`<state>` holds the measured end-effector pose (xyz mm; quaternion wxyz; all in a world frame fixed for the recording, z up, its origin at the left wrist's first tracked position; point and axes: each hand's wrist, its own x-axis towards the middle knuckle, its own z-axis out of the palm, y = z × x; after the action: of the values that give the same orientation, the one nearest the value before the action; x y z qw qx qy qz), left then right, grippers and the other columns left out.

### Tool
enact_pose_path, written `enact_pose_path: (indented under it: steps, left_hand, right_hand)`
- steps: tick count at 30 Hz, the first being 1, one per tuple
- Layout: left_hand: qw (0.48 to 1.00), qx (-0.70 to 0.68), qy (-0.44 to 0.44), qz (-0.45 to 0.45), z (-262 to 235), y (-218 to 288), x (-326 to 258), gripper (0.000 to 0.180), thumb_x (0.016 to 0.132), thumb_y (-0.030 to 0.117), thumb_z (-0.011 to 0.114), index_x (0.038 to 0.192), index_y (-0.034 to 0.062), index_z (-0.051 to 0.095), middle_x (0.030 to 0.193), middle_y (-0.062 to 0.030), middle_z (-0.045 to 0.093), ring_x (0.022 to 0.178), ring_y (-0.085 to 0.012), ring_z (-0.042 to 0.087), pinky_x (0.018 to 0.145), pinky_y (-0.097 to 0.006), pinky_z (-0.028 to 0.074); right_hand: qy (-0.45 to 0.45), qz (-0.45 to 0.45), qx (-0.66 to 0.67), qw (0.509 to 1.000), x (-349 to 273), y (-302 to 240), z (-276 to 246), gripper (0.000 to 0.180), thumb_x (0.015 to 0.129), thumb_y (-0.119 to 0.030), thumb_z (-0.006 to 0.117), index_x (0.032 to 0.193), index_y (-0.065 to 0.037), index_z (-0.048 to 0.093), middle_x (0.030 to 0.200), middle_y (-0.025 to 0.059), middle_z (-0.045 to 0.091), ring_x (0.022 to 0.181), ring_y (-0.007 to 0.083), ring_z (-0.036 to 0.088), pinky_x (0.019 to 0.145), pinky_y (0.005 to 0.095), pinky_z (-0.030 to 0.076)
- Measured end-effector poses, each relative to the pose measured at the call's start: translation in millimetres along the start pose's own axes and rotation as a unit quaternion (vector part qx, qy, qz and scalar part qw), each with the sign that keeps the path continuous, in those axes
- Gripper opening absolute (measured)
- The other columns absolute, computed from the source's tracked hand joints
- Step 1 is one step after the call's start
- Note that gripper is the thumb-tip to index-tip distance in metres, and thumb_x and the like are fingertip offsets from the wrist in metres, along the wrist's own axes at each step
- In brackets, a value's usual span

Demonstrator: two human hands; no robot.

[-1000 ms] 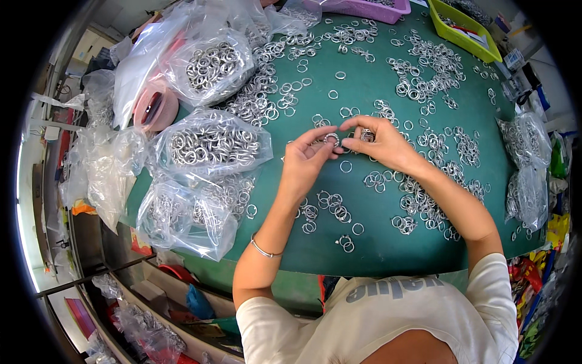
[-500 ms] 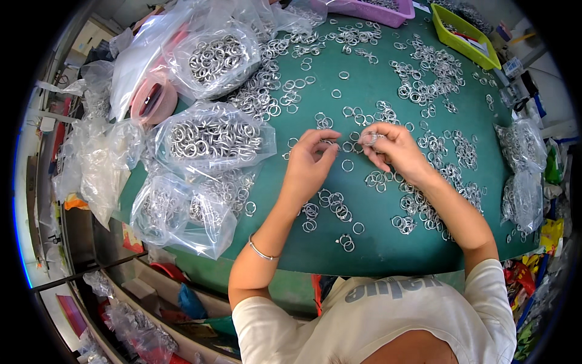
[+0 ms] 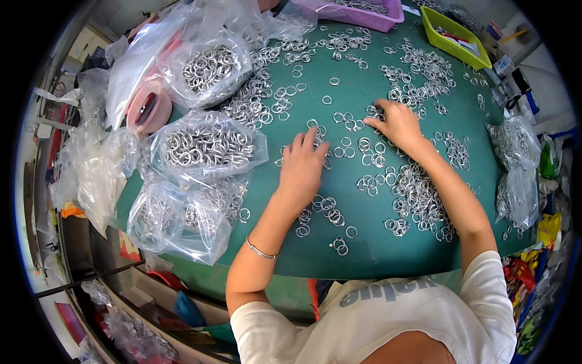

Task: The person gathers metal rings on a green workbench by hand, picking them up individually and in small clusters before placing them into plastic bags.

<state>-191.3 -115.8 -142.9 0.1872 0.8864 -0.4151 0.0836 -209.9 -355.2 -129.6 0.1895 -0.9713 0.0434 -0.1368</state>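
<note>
Many small silver metal rings [image 3: 418, 194] lie scattered on a green table [image 3: 364, 242]. My left hand [image 3: 303, 167] rests palm down on the table among loose rings, fingers stretched and slightly apart, fingertips beside a ring near the table's middle. My right hand [image 3: 397, 124] reaches further out, fingers spread over a cluster of rings [image 3: 376, 112]. Whether a ring is pinched under either hand is hidden. A thin bracelet [image 3: 259, 249] circles my left wrist.
Clear plastic bags of rings [image 3: 206, 145] pile up on the left, one more [image 3: 209, 67] behind. A pink tape roll [image 3: 145, 109] sits far left. A purple tray [image 3: 357, 12] and a yellow-green tray [image 3: 454, 36] stand at the back. More bags [image 3: 515, 164] lie at right.
My hands were together over the table's middle, handling a ring between the fingertips. They have since parted: the left dropped flat onto the table, the right reached out to a ring cluster.
</note>
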Motion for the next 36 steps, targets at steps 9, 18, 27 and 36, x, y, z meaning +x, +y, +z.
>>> enact_pose_path:
  steps: [9, 18, 27, 36]
  left_hand:
    - [0.918, -0.386, 0.022, -0.090, 1.5, -9.4, -0.3, 0.023, 0.077, -0.007, 0.054, 0.098, 0.0017, 0.051, 0.093, -0.0087, 0.055, 0.077, -0.0209, 0.054, 0.063, -0.029, 0.045]
    - [0.679, -0.674, 0.028, -0.290, -13.5, -9.2, 7.2, 0.024, 0.092, 0.020, 0.048, 0.106, 0.0016, 0.055, 0.072, 0.0008, 0.053, 0.059, -0.0051, 0.049, 0.051, -0.019, 0.039]
    - [0.674, -0.682, 0.041, -0.281, -21.4, -16.8, 2.3, 0.017, 0.089, 0.015, 0.053, 0.097, 0.0013, 0.059, 0.071, 0.0023, 0.053, 0.057, -0.0047, 0.049, 0.049, -0.016, 0.037]
    - [0.772, -0.597, 0.035, -0.216, -23.3, -7.3, 10.5, 0.018, 0.087, 0.009, 0.055, 0.102, 0.0006, 0.061, 0.080, -0.0011, 0.060, 0.066, -0.0046, 0.052, 0.053, -0.016, 0.039]
  right_hand:
    - [-0.301, 0.205, 0.541, 0.758, -34.9, -6.4, -60.6, 0.018, 0.081, -0.016, 0.065, 0.075, -0.002, 0.056, 0.060, 0.0003, 0.052, 0.044, 0.0062, 0.043, 0.040, 0.0221, 0.034]
    - [-0.152, 0.053, 0.192, 0.968, -33.1, 7.8, -57.0, 0.032, 0.075, -0.018, 0.069, 0.101, -0.003, 0.057, 0.063, -0.0005, 0.041, 0.061, 0.0074, 0.040, 0.055, 0.0244, 0.036]
    - [-0.304, -0.086, 0.194, 0.929, -36.4, -12.5, -48.8, 0.013, 0.072, -0.012, 0.067, 0.076, -0.003, 0.059, 0.055, 0.0058, 0.049, 0.053, 0.0177, 0.049, 0.053, 0.0315, 0.038]
    - [-0.102, -0.091, 0.103, 0.985, -36.6, -29.7, -17.1, 0.016, 0.076, -0.016, 0.065, 0.083, -0.003, 0.060, 0.070, 0.0097, 0.056, 0.064, 0.0247, 0.054, 0.058, 0.0373, 0.043]
